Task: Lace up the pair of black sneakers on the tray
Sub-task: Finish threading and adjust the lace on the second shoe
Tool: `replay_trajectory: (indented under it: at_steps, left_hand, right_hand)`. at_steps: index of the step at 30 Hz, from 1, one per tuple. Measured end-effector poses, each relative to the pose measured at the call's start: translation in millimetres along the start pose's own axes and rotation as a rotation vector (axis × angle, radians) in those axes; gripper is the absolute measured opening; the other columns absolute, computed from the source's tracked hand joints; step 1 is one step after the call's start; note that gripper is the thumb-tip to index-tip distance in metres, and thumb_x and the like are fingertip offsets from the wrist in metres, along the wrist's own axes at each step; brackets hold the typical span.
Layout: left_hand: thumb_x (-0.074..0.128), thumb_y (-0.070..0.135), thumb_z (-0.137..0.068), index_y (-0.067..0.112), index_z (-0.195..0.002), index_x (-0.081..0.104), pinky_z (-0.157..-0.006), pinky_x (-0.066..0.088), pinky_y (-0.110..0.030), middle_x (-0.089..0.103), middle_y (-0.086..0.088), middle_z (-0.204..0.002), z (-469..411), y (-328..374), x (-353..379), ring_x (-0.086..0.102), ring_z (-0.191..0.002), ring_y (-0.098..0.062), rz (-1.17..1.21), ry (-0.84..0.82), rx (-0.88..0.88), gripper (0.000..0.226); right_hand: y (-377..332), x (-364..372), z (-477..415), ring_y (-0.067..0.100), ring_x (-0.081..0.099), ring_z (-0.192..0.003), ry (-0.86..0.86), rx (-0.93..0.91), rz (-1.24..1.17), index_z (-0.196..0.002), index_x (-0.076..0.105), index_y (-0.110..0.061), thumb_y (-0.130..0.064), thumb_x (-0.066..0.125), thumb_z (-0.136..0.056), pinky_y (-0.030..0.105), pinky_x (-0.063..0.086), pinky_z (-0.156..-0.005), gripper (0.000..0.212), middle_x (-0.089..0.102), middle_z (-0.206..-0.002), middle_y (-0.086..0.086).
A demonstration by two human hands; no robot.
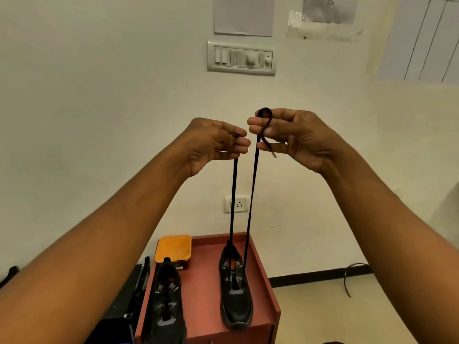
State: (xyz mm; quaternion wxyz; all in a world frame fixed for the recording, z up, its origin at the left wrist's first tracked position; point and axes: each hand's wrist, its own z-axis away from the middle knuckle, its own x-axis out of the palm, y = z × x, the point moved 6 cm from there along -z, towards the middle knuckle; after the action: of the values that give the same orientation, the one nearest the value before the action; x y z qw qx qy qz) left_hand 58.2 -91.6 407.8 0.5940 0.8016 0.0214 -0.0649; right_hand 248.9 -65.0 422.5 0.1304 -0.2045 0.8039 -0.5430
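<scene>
From the head view, I look down past both arms. Both hands are held up high in front of the wall. They are close together but do not touch. The left hand [218,142] pinches one end of the black lace [252,194] with thumb and fingers. The right hand [293,137] pinches the other end, and a small loop of lace sticks up over its fingers. The hard tip [274,155] of that end pokes out under the right hand.

The two halves of the lace run straight down, pulled tight, to the shoe on the right [236,301]. That shoe stands on the red tray [203,269], far below the hands, with its toe at the near edge. The lace seems to go through only the low holes near the toe. The other shoe [169,314] sits on the left side of the tray. I cannot tell if it has a lace. A yellow box [173,247] is at the far left corner of the tray. A switch board [241,58] and a plug socket [237,204] are on the wall.

The lace looks thin, soft, floppy and light. It will likely twist and may slide out of loose fingers. Only the tip is stiff, so the best place to hold is just behind the tip, to poke it through a hole. The shoe looks light too. A hard pull may lift or tip it, so a soft pull seems best.
</scene>
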Motion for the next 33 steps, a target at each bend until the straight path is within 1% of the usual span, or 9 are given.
replay_trajectory:
  at_steps: [5,8,10,12,15,17,25,28,33]
  left_hand:
    - [0.071,0.016,-0.096,-0.001,-0.111,0.073,-0.087,0.063,-0.04,0.078,-0.016,-0.097,0.5,-6.7,0.5,0.077,-0.09,-0.03,0.003,0.082,0.082,0.023]
    - [0.07,0.026,-0.097,0.008,-0.105,0.078,-0.077,0.062,-0.033,0.078,-0.008,-0.087,0.4,-5.7,-0.9,0.072,-0.072,-0.021,-0.036,0.142,0.108,0.021]
    - [0.072,0.029,-0.096,0.013,-0.103,0.081,-0.066,0.056,-0.026,0.071,-0.001,-0.077,0.4,-7.3,-4.4,0.059,-0.062,-0.014,-0.062,0.175,0.133,0.019]
    - [0.073,0.03,-0.095,0.018,-0.1,0.082,-0.063,0.051,-0.023,0.067,0.005,-0.076,0.7,-12.0,-6.8,0.053,-0.064,-0.012,-0.09,0.188,0.158,0.016]
    - [0.07,0.029,-0.097,0.02,-0.096,0.081,-0.072,0.055,-0.027,0.076,0.006,-0.096,3.4,-29.7,-7.5,0.066,-0.086,-0.015,-0.114,0.15,0.15,0.014]
    - [0.067,0.024,-0.099,0.016,-0.095,0.078,-0.082,0.06,-0.033,0.078,0.0,-0.104,6.7,-51.4,-8.0,0.072,-0.099,-0.021,-0.103,0.115,0.113,0.014]
    - [0.064,0.009,-0.101,0.001,-0.106,0.073,-0.06,0.059,-0.027,0.074,-0.011,-0.076,50.7,-241.6,1.1,0.068,-0.065,-0.021,-0.089,0.08,-0.333,0.014]
    - [0.065,0.01,-0.1,-0.001,-0.105,0.07,-0.067,0.062,-0.036,0.075,-0.012,-0.075,72.8,-330.7,10.0,0.07,-0.062,-0.02,-0.134,0.055,-0.556,0.013]
    - [0.062,0.008,-0.101,0.002,-0.098,0.064,-0.058,0.059,-0.029,0.077,-0.016,-0.082,111.1,-438.4,46.9,0.074,-0.066,-0.023,-0.156,-0.231,-0.876,0.007]
  right_hand:
    - [3.7,-0.4,-10.3,0.021,0.077,-0.085,0.188,-0.095,0.146,-0.111,0.074,-0.006,-0.017,0.078,-0.092,0.028,0.059,-0.069,0.022,0.08,-0.101,0.008]
    - [-1.1,-1.6,-18.1,0.011,0.051,-0.056,0.285,-0.131,0.161,-0.093,0.078,-0.01,-0.038,0.079,-0.092,0.022,0.041,-0.055,0.028,0.066,-0.076,0.001]
    - [-2.5,-1.2,-21.5,0.011,0.04,-0.058,0.312,-0.169,0.135,-0.093,0.078,-0.01,-0.039,0.078,-0.092,0.022,0.035,-0.054,0.028,0.054,-0.07,-0.002]
    - [4.4,-2.2,-22.9,0.012,0.048,-0.067,0.327,-0.172,0.118,-0.095,0.078,-0.014,-0.035,0.075,-0.095,0.024,0.044,-0.059,0.022,0.058,-0.075,-0.003]
    - [32.2,-3.2,-19.8,0.017,0.065,-0.08,0.284,-0.11,-0.021,-0.104,0.073,-0.013,-0.023,0.068,-0.1,0.032,0.057,-0.07,0.011,0.07,-0.087,0.0]
    - [59.2,-5.6,-13.7,0.019,0.064,-0.074,0.284,-0.052,-0.071,-0.107,0.07,-0.011,-0.019,0.066,-0.101,0.03,0.055,-0.064,0.011,0.069,-0.085,0.002]
    - [259.8,-29.6,53.1,0.012,0.053,-0.06,0.32,0.377,-0.007,-0.106,0.072,-0.007,-0.01,0.062,-0.098,0.022,0.043,-0.052,0.013,0.059,-0.069,-0.001]
    - [350.9,-44.4,91.3,0.019,0.049,-0.06,0.275,0.628,0.214,-0.089,0.072,-0.009,-0.009,0.064,-0.093,0.03,0.038,-0.055,0.009,0.059,-0.066,0.004]
    - [456.0,-55.9,137.2,0.017,0.048,-0.046,0.014,1.008,0.524,-0.079,0.066,-0.01,-0.007,0.065,-0.088,0.025,0.04,-0.049,0.009,0.055,-0.06,0.008]
